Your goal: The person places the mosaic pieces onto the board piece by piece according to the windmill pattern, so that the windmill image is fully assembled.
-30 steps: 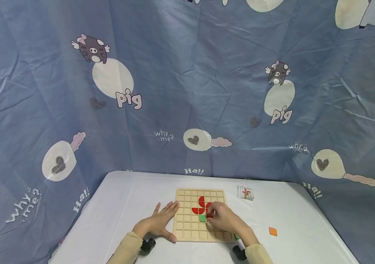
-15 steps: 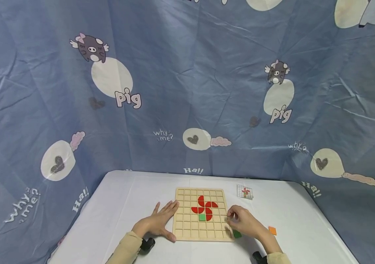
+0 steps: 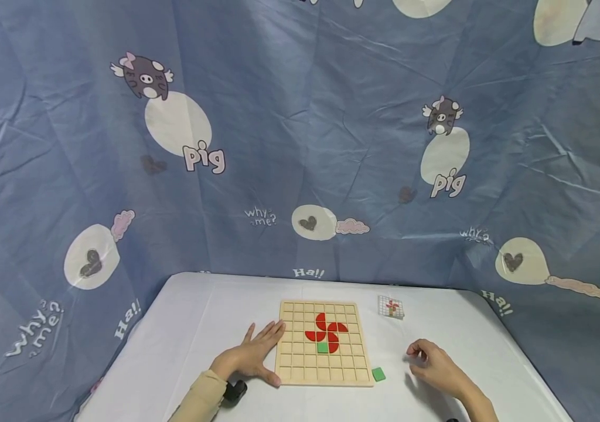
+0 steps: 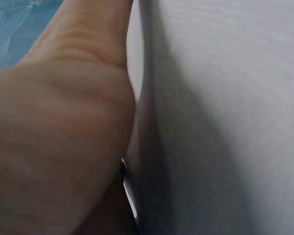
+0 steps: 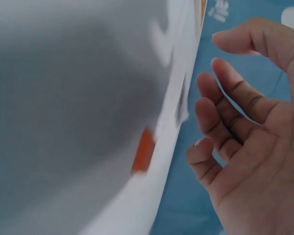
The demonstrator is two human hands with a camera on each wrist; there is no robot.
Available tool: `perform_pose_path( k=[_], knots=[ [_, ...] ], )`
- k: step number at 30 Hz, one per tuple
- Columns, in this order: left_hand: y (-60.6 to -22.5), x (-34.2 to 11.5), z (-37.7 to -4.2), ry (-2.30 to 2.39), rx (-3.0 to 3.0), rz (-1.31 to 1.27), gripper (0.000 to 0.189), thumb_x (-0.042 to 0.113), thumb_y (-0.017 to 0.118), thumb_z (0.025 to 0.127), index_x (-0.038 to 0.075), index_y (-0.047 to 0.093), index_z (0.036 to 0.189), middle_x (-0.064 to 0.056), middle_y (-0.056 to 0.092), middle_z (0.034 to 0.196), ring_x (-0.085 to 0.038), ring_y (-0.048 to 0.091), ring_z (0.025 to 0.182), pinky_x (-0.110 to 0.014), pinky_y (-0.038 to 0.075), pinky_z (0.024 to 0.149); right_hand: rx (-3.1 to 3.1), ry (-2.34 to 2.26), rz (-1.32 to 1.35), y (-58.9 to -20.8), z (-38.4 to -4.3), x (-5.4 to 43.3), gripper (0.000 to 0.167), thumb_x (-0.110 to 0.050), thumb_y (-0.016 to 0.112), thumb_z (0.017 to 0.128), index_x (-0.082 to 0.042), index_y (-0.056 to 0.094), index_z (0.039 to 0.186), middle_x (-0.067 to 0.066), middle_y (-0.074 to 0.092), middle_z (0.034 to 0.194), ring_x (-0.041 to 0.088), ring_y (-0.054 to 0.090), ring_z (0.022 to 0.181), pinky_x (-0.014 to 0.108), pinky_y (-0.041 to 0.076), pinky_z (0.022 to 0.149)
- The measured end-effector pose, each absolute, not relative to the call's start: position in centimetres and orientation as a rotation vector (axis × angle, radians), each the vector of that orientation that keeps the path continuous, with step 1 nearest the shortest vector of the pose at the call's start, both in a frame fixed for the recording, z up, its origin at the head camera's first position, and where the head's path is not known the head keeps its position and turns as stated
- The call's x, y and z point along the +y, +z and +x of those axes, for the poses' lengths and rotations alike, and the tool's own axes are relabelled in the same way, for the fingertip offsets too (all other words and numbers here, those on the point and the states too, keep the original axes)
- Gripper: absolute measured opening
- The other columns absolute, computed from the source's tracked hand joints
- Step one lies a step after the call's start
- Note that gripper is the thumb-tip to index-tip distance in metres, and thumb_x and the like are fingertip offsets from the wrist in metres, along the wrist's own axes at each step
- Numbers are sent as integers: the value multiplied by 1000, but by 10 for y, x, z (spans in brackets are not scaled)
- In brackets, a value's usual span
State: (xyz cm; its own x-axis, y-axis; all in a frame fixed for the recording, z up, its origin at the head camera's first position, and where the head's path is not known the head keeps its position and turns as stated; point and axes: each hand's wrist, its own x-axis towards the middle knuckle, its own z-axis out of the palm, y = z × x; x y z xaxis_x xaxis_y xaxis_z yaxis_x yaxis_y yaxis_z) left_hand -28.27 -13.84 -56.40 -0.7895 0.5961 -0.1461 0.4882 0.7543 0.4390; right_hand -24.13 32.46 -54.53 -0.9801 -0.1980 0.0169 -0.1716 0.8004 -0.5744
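Right hand (image 3: 433,366) withdrew from wooden grid board (image 3: 324,380), moved rightward over white surface (image 3: 200,328); fingers loosely curled, gripped nothing. Orange tile (image 5: 144,151) lay just below its fingers; green tile (image 3: 378,374) lay loose between hand and board. Left hand (image 3: 249,355) flat, steadied board's edge. Red pinwheel (image 3: 326,332) with one green square (image 3: 323,347) appeared placed; stem likely unfinished against pattern card (image 3: 391,307).

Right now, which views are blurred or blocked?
Head view: sharp, evenly lit, edges bowed by the wide lens. Left wrist view: left hand fills half the frame, soft focus. Right wrist view: motion blur smears the table and orange tile; right hand stays sharp.
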Motion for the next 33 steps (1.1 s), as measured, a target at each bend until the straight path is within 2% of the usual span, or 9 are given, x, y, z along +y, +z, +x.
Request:
perform_pose_path(
  k=[5,18,25,33],
  knots=[
    [-563,-139,-281,563,2670,844,128,68,74,62,7,9,155,-11,5,164,-33,5,151,-66,-5,116,2980,-911,-180,-551,-234,346,29,-12,76,75,-9,61,100,-1,57,90,8,47,76,22,42,63],
    [-563,-140,-281,575,2671,856,127,67,74,63,7,11,155,-12,6,164,-33,5,151,-66,-5,116,2994,-846,-92,-556,-231,368,40,-11,81,68,-4,64,104,2,59,99,10,51,85,24,48,72],
    [-563,-140,-281,581,2669,851,128,68,74,63,7,10,155,-11,5,164,-33,5,151,-66,-6,116,2972,-834,16,-558,-233,368,37,-10,80,69,-5,64,103,2,57,96,12,49,82,24,44,66],
    [-563,-139,-282,566,2672,839,128,68,74,62,8,10,155,-10,5,164,-32,4,151,-65,-6,117,2959,-921,10,-556,-229,369,31,-9,79,71,-5,65,98,1,59,92,8,49,77,22,46,65]
  ],
)
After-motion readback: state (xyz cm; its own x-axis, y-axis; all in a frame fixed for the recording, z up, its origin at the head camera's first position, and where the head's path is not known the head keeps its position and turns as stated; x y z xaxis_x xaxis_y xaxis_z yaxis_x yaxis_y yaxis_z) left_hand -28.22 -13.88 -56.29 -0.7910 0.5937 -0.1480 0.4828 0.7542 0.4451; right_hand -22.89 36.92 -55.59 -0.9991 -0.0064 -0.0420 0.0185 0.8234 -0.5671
